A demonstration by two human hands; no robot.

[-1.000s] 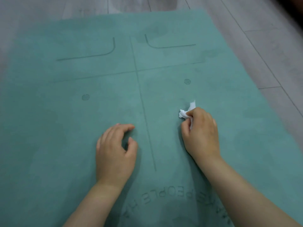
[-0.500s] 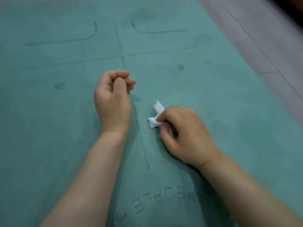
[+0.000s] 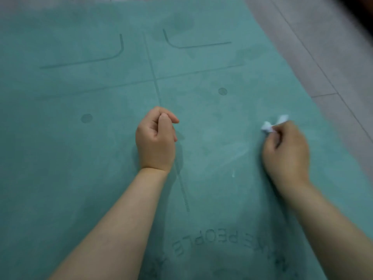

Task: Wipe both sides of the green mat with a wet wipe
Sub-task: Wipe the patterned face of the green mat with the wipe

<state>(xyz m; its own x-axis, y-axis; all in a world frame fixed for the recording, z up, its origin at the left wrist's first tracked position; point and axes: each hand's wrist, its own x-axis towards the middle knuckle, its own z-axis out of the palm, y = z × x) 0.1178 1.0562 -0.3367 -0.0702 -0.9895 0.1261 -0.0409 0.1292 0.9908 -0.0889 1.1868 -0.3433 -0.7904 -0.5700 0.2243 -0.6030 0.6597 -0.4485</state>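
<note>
I see the green mat (image 3: 101, 158) lying flat on the floor (image 3: 333, 57), spread under both hands and running out of view past my left forearm and toward me. Its far edge sits well beyond the fingertips, and its right edge slants down just outside the right hand. Pressed into its surface are guide marks: a centre line (image 3: 155, 81) that runs away from the left hand's knuckles, a cross line beyond both hands, two curved corner marks (image 3: 113, 55) farther off, and two round dots (image 3: 222, 91), one ahead of the gap between the hands and one out to the left of the left hand. Embossed lettering (image 3: 207, 241) lies between the forearms, close to me (it reads upside down from here, and I can make out "PEOPLE").

The wet wipe (image 3: 269, 126) is a small crumpled white wad at the tip of the right hand (image 3: 286, 152), pinched between thumb and curled fingers and down against the mat. Pale streaks (image 3: 236, 156) show on the mat between the two hands, nearer the right one.

The left hand (image 3: 155, 142) rests on the mat near the centre line, well apart from the right, its fingers curled into a loose fist with the thumb laid over them, grasping nothing.

Grey floor planks show beyond the mat's right edge, past the right hand.
</note>
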